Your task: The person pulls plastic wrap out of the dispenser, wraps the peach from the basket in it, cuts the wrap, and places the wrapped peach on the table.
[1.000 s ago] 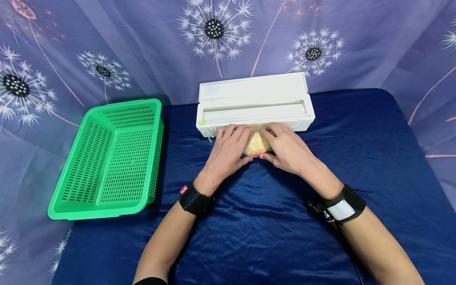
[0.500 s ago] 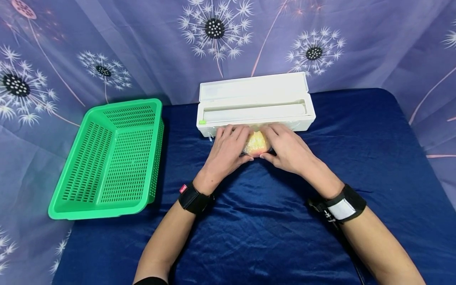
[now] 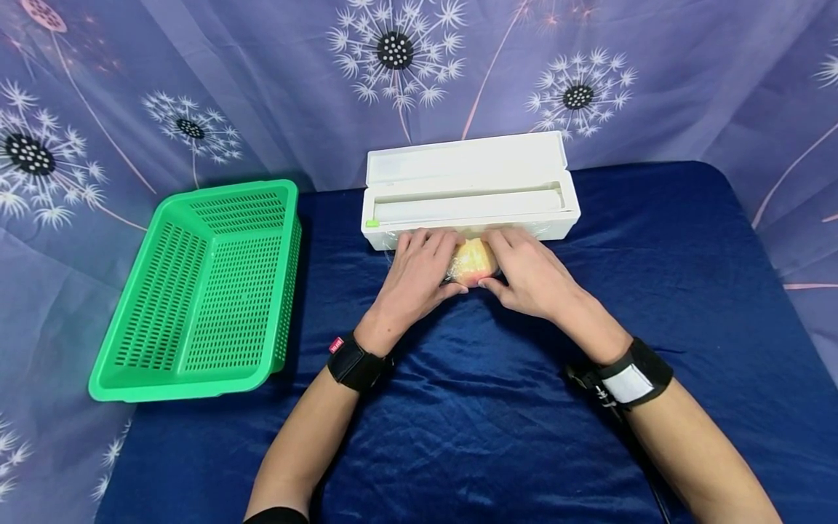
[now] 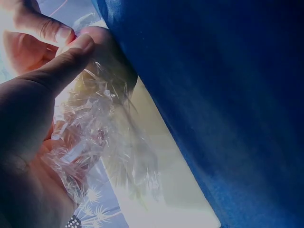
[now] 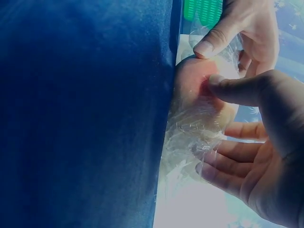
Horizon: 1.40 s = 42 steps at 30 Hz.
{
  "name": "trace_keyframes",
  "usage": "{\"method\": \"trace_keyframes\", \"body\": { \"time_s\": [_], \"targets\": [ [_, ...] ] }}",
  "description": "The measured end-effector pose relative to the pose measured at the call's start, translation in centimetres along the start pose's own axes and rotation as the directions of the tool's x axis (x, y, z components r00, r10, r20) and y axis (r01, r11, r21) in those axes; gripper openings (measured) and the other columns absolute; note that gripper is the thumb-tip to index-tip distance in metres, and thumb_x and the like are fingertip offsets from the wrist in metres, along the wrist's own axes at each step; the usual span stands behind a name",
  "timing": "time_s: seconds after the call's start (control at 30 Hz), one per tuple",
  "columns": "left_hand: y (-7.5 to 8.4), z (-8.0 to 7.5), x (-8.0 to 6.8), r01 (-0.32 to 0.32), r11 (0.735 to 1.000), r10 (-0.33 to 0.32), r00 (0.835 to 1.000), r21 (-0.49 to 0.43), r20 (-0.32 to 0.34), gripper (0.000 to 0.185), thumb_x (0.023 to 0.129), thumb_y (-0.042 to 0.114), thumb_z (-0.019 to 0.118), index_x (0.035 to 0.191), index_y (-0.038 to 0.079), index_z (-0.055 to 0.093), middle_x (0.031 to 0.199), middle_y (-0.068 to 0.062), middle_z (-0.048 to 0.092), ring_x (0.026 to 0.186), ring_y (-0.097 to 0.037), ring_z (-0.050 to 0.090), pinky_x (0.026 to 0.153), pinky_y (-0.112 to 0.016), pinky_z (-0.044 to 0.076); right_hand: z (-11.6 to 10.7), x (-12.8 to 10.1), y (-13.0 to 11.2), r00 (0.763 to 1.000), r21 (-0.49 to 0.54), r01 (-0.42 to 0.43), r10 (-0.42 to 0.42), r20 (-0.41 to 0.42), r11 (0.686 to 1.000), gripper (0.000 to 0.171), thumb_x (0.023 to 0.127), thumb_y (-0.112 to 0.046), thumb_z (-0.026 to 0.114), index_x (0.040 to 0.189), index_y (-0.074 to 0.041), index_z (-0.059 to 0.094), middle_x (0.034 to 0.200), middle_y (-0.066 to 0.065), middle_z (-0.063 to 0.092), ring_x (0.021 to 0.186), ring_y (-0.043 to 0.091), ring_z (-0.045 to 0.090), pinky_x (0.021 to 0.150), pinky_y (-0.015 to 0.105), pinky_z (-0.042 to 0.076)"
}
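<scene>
Our left hand [image 3: 419,274] and right hand [image 3: 533,274] grip the fruit [image 3: 474,263] from nine and three o'clock, the white box [image 3: 465,162] at twelve; the crumpled film [image 4: 102,121] could tear if we pull it unevenly.

A curtained-off work spot is shown: the worktop [image 3: 471,451] is draped in dark blue cloth [image 3: 687,291] and closed in at the back and both sides by a purple curtain [image 3: 275,58] (printed with dandelions [image 3: 395,51]). Whether it is set in a home or a studio cannot be told.
</scene>
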<state>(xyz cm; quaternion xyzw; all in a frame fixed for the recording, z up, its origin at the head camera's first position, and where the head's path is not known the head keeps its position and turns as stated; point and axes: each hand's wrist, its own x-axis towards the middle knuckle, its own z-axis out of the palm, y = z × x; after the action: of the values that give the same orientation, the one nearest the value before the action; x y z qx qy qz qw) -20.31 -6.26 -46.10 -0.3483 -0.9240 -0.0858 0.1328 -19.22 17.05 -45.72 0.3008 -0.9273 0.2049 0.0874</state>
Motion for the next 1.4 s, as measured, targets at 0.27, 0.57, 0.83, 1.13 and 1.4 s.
{"method": "trace_keyframes", "body": {
  "time_s": [0.27,0.57,0.83,1.13,1.4],
  "targets": [
    [-0.10,-0.03,-0.03,0.009,1.000,-0.009,1.000,-0.020,0.001,0.079,0.083,0.054,0.088,0.142,0.014,0.055,0.143,-0.004,0.061,0.127,-0.028,0.054,0.099,-0.044,0.037,-0.01,0.05,0.06,1.000,0.018,0.013,-0.012,-0.010,1.000,0.059,0.086,-0.016,0.088,0.130,0.007,0.057,0.122,0.025,0.064,0.117,0.043,0.062,0.100,0.054,0.050],
    [-0.31,0.10,0.03,0.016,0.999,-0.016,1.000,-0.041,-0.002,0.079,0.083,0.055,0.087,0.142,0.014,0.056,0.142,-0.004,0.061,0.130,-0.028,0.054,0.102,-0.045,0.037,-0.05,0.07,-0.17,1.000,0.040,-0.018,0.017,0.016,0.999,0.061,0.090,-0.017,0.086,0.138,0.010,0.058,0.134,0.028,0.063,0.126,0.044,0.060,0.105,0.055,0.049],
    [-0.57,-0.11,-0.17,0.024,0.998,-0.024,1.000,-0.050,0.010,0.077,0.087,0.059,0.081,0.145,0.015,0.054,0.142,-0.004,0.062,0.126,-0.027,0.055,0.098,-0.044,0.037,-0.17,0.00,-0.40,1.000,0.041,-0.001,0.003,-0.028,0.999,0.064,0.089,-0.017,0.086,0.140,0.009,0.058,0.137,0.027,0.056,0.118,0.042,0.061,0.098,0.053,0.052],
    [-0.75,-0.09,-0.18,0.030,0.998,-0.030,0.999,-0.057,0.012,0.076,0.090,0.061,0.078,0.146,0.016,0.054,0.142,-0.004,0.062,0.120,-0.026,0.056,0.094,-0.043,0.037,-0.18,-0.03,-0.47,0.999,-0.023,0.023,-0.024,-0.045,0.999,0.077,0.079,-0.022,0.095,0.141,0.004,0.057,0.137,0.024,0.056,0.123,0.046,0.056,0.107,0.055,0.045],
    [-0.78,-0.30,-0.08,0.049,0.996,-0.046,0.998,-0.072,0.039,0.075,0.092,0.061,0.076,0.148,0.017,0.056,0.145,-0.004,0.061,0.124,-0.026,0.056,0.095,-0.043,0.036,0.11,0.22,-0.40,0.992,-0.005,0.087,-0.087,-0.095,0.996,0.077,0.071,-0.009,0.097,0.135,0.004,0.055,0.132,0.021,0.057,0.120,0.043,0.058,0.108,0.053,0.045]
  ]
}}
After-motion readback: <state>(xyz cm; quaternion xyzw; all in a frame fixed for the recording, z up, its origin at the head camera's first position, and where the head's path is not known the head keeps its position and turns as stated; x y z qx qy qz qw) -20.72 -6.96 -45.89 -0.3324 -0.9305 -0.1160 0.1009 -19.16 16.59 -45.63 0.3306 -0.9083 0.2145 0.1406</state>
